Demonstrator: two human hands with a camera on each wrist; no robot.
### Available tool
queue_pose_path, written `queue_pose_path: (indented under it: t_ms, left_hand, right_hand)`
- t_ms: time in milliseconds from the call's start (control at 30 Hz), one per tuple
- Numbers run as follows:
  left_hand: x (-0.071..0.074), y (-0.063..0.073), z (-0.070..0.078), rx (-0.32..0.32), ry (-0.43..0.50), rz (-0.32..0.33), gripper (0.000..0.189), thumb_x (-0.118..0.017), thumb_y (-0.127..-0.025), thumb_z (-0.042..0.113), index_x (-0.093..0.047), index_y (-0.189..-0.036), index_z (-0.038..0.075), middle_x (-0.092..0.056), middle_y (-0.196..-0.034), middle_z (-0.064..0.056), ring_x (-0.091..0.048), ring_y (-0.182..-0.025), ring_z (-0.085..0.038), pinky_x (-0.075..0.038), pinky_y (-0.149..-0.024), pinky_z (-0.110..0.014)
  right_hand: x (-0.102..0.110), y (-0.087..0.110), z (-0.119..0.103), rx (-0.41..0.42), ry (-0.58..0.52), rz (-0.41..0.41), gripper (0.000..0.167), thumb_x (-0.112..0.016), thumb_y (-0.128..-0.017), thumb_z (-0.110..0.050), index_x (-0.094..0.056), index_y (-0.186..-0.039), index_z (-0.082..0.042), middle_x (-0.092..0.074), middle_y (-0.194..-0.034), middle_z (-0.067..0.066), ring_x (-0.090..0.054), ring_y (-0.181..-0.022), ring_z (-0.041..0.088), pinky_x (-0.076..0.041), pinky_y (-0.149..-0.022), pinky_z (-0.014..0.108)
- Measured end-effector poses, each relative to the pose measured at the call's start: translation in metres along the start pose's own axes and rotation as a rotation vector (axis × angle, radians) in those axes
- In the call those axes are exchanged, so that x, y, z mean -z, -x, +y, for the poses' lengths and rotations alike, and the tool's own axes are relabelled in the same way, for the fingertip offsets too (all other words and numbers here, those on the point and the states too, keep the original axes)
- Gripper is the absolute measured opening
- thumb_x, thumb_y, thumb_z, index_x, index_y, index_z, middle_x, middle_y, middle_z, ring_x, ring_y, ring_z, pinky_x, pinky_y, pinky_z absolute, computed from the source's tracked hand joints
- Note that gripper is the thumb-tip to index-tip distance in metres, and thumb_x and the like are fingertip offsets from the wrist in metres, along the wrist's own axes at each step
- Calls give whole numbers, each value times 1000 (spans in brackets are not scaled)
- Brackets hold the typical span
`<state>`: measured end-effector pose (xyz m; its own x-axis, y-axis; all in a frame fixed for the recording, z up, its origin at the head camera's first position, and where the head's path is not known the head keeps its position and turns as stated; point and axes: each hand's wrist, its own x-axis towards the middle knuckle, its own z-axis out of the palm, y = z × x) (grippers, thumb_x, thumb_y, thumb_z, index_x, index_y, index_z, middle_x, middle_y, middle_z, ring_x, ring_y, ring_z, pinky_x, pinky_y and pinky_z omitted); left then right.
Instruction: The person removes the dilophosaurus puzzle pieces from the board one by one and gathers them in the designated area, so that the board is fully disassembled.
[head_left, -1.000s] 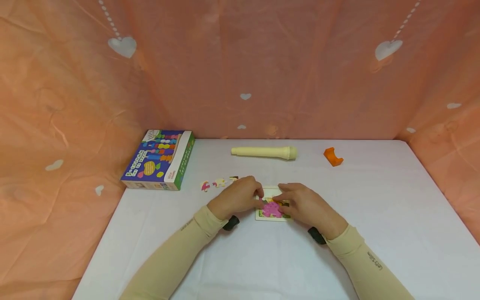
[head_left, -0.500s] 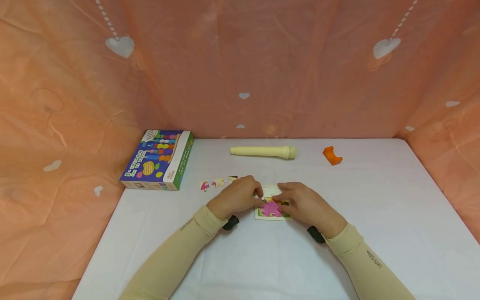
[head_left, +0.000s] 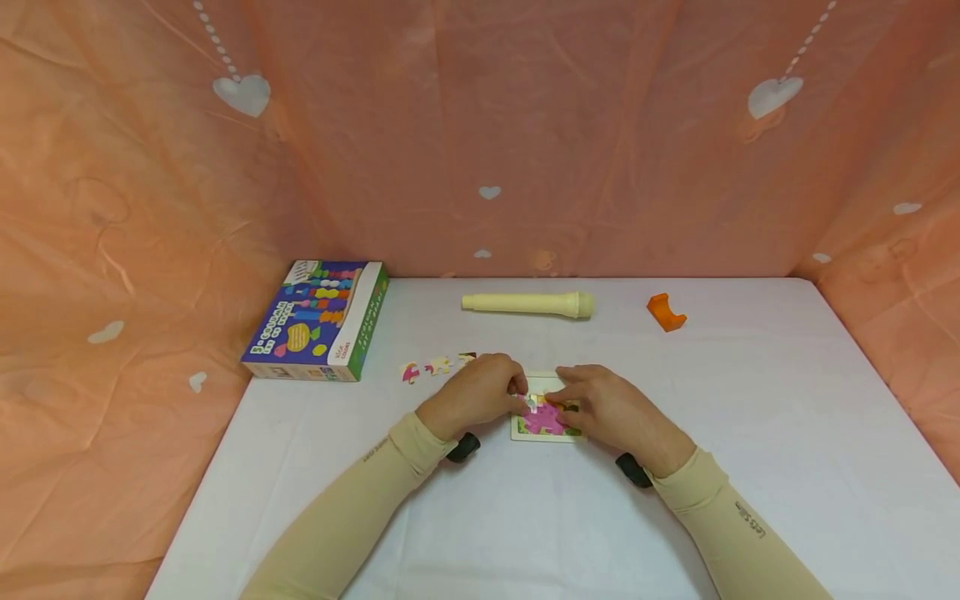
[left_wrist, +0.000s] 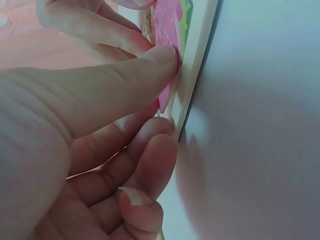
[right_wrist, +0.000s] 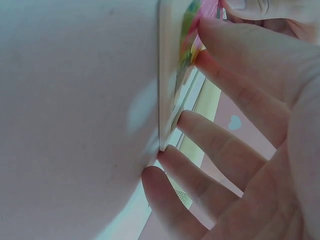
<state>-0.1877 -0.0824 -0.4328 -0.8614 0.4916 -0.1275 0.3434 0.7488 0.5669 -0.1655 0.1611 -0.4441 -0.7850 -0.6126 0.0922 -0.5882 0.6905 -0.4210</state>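
A small jigsaw puzzle board (head_left: 550, 439) with a pale rim lies between both hands, its picture mostly pink and green. My left hand (head_left: 480, 393) is at the board's left side. In the left wrist view, its thumb and forefinger pinch a pink puzzle piece (left_wrist: 167, 97), whose near edge stands slightly raised off the board. From the right, my right hand (head_left: 618, 417) touches the puzzle with thumb and forefinger. Its other fingers are spread along the board's edge in the right wrist view. The fingers partly hide the picture.
Several loose puzzle pieces (head_left: 438, 365) lie beyond the left hand, one partly hidden. A toy box (head_left: 315, 321) sits at the left. A cream microphone-shaped object (head_left: 525, 305) and a notched orange piece (head_left: 665, 313) lie toward the back curtain (head_left: 600, 167).
Both hands stay almost in place. A bright glint now shows on the puzzle beside the left fingertips, where the surface looked duller before.
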Motion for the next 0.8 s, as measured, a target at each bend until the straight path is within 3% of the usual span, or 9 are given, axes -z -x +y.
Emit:
queue_pose_path:
  t_ms: [233,500,800]
  left_hand:
    - [2,0,1,-22,22,6,11,-88,-91,19,-79,-95,13,-70,-87,5,-62,-82,-11,-52,-77,-28]
    - [2,-1,-2,-34,50,6,4,-82,-97,18,-82,-96,14,-74,-90,6,-63,-86,-10,-54,-84,-29]
    - [3,0,-5,-39,117,14,9,-77,-101,15,-82,-93,16,-75,-87,6,-62,-84,-11,-52,-84,-30]
  right_hand:
    - [1,0,0,-9,-24,-5,28,-85,-93,-15,-83,-122,-12,-69,-143,23,-64,-136,45,-53,-111,59]
    - [1,1,-1,-17,-17,-5,28,-84,-94,-16,-83,-122,-13,-69,-144,23,-63,-137,45,-52,-112,59]
    - [2,0,-1,-28,-22,-17,28,-84,-95,-17,-83,-122,-13,-68,-145,23,-63,-137,45,-52,-112,59]
